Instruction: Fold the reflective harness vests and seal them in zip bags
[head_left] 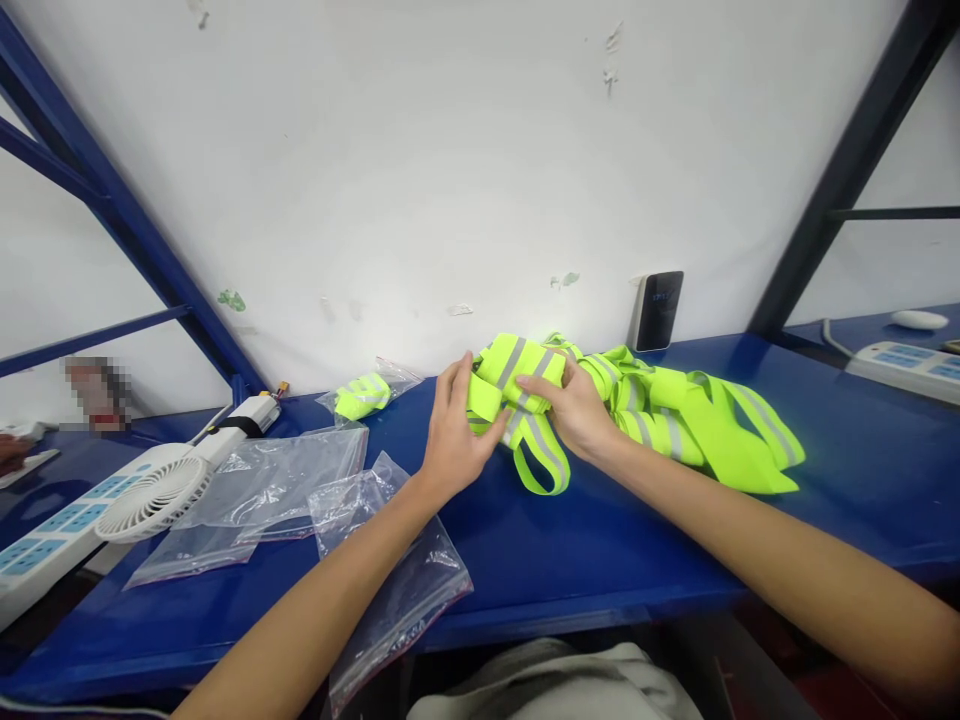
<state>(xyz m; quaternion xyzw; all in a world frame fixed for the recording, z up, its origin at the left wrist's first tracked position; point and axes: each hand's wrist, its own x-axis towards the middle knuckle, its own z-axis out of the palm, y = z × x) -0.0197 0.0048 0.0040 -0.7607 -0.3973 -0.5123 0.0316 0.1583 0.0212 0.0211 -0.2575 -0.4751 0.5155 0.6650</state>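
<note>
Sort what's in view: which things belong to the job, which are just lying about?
Likely in use:
neon strap bundle, in left hand and right hand
neon straps heaped beside
clear plastic bags
bagged neon piece

Apparently just lying about:
white fan
power strips
upright dark-screened device

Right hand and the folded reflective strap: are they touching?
Touching. The head view shows the right hand with its thumb lying across the front of the folded reflective strap.

A blue table [862,485] bears clear bags [296,475] and neon-yellow straps [664,405].
</note>
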